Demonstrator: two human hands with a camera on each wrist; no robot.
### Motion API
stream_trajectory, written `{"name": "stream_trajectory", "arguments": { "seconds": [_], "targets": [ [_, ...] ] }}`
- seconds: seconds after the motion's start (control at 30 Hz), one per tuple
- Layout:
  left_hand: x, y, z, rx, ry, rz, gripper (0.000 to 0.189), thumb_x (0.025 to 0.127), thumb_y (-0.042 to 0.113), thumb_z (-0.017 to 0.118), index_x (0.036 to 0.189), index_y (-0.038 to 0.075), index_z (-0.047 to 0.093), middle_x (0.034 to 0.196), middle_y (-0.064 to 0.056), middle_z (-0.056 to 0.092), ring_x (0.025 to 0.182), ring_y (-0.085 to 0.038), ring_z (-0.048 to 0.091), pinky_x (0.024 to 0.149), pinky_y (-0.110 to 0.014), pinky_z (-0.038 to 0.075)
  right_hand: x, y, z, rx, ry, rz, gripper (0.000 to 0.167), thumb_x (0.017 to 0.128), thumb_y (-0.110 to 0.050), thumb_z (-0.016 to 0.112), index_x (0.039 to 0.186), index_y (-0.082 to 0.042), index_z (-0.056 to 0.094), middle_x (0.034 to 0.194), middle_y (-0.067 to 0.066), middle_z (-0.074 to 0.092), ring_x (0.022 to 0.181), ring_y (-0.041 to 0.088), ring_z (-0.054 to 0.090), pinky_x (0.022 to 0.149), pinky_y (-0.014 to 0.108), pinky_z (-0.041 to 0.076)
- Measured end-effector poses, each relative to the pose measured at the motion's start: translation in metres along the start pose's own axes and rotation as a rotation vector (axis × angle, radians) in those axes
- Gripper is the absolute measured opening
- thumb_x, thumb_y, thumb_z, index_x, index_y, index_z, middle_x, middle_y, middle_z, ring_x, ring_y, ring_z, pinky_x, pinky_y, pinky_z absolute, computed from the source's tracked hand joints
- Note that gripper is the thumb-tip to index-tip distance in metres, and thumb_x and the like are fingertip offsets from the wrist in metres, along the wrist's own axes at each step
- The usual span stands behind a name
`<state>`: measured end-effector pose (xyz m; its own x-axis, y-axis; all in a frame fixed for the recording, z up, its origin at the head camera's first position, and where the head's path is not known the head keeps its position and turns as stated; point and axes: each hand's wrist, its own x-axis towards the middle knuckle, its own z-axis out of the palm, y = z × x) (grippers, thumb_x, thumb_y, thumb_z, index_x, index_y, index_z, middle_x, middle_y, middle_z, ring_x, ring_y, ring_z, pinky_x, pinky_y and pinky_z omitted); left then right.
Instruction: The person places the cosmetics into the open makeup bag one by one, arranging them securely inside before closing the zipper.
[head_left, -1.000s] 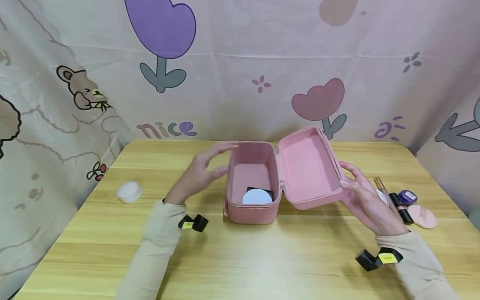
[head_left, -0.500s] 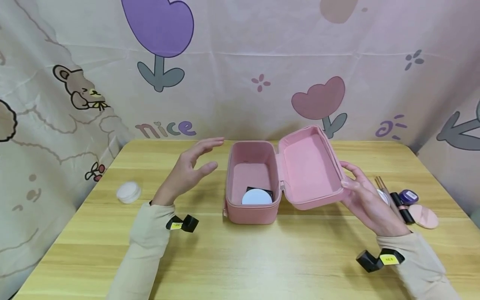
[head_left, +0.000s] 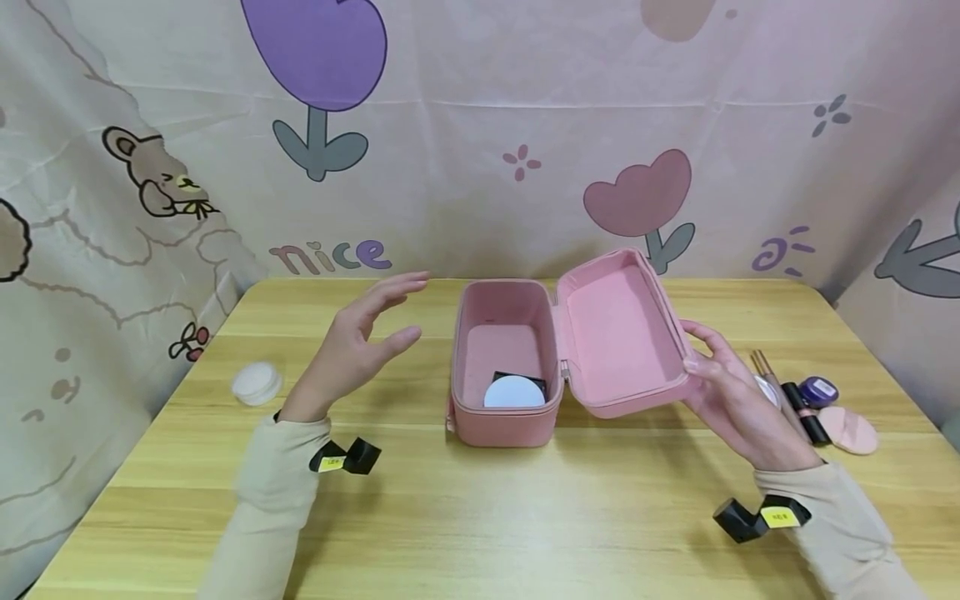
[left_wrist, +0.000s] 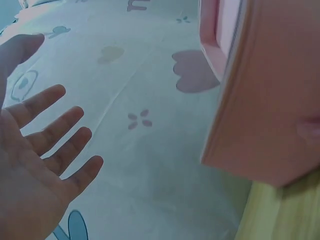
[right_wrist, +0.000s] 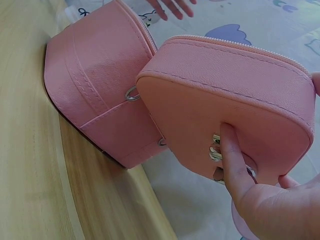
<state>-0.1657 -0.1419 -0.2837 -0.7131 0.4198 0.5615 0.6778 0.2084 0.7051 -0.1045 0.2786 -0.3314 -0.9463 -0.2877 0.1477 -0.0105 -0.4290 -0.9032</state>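
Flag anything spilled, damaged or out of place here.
Nothing looks spilled or damaged. The pink lid tilts, but the right hand holds it. Only mildly odd: one white round container sits alone, across the table from the other cosmetics.

Left grip [head_left: 348,358] held up, thumb [left_wrist: 22,50] well apart from the fingers [left_wrist: 65,142]. Left wrist view: fingers stretched and fanned, palm in sight. Left forearm [head_left: 258,517] sleeved to the wrist, slanting in from the lower left. Right grip [head_left: 738,400] clamped in a pinch, thumb on the near side, fingers opposite. Right wrist view: one long finger pressing with its tip, others partly hidden. Right forearm [head_left: 847,525], also sleeved, slants in from the lower right.
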Motion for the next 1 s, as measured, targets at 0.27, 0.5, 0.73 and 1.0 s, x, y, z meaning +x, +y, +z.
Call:
{"name": "stream_trajectory", "arguments": {
  "seconds": [0.27, 0.5, 0.73, 1.0],
  "targets": [
    [-0.014, -0.009, -0.018, 0.083, 0.023, -0.065, 0.047, 0.088, 0.000, 0.063, 0.134, 0.002, 0.054, 0.139, -0.011, 0.051, 0.128, -0.013, 0.043, 0.106, -0.028, 0.031, 0.000, -0.001, 0.000, -0.030, 0.032, 0.021, 0.046, 0.098, 0.000, 0.037, 0.140, -0.016, 0.029, 0.140, 0.008, 0.028, 0.114, 0.016, 0.054, 0.092, 0.030, 0.047],
    [-0.022, -0.011, -0.035, 0.148, 0.054, -0.144, 0.048, 0.089, 0.002, 0.064, 0.135, 0.004, 0.053, 0.140, -0.008, 0.050, 0.129, -0.011, 0.041, 0.106, -0.025, 0.030, 0.001, 0.000, 0.000, -0.034, 0.027, 0.009, 0.046, 0.098, 0.000, 0.037, 0.140, -0.015, 0.030, 0.140, 0.008, 0.030, 0.114, 0.017, 0.054, 0.093, 0.030, 0.047],
    [-0.032, -0.013, -0.066, 0.177, 0.128, -0.171, 0.052, 0.087, -0.004, 0.065, 0.137, 0.002, 0.051, 0.142, -0.008, 0.048, 0.129, -0.009, 0.039, 0.106, -0.021, 0.028, 0.001, 0.000, -0.001, -0.021, 0.017, -0.002, 0.046, 0.098, 0.001, 0.037, 0.140, -0.015, 0.030, 0.138, 0.006, 0.039, 0.115, 0.017, 0.054, 0.092, 0.031, 0.048],
    [-0.054, -0.025, -0.105, -0.026, 0.230, -0.192, 0.054, 0.086, -0.014, 0.059, 0.137, -0.001, 0.051, 0.140, -0.003, 0.050, 0.131, -0.015, 0.038, 0.104, -0.020, 0.030, 0.001, 0.000, -0.002, -0.019, 0.022, -0.005, 0.046, 0.097, 0.002, 0.036, 0.139, -0.015, 0.031, 0.137, 0.006, 0.043, 0.114, 0.018, 0.055, 0.092, 0.031, 0.048]
  ]
}}
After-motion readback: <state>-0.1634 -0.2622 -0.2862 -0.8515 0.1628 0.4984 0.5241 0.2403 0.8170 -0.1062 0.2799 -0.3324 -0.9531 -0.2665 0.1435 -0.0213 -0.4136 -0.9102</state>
